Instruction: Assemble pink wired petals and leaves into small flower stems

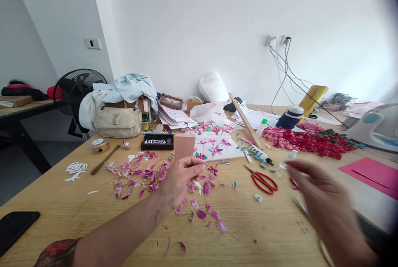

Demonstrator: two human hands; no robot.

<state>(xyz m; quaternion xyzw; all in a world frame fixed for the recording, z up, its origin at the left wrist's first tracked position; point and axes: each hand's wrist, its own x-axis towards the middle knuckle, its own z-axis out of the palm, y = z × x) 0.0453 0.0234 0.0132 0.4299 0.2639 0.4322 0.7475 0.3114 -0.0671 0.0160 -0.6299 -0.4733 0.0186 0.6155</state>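
Note:
My left hand (186, 173) is closed in a pinch above the middle of the table, thumb against forefinger. Whatever sits between its fingertips is too small to make out. Close to them lies a magenta petal flower (213, 171), with loose pink petals (207, 187) below. A pile of pink and purple petals on thin stems (146, 175) spreads to the left of this hand. My right hand (323, 205) is over the right side, smeared by motion; its fingertips look near each other, but a hold cannot be made out. Red-handled scissors (264, 182) lie between the hands.
A white sheet with flowers (217, 146), a black tray (157, 142) and a wooden bar (245, 121) lie farther back. Red and pink yarn-like bundles (311, 136) are at right, beside a white appliance (374, 128). A phone (18, 229) is at left.

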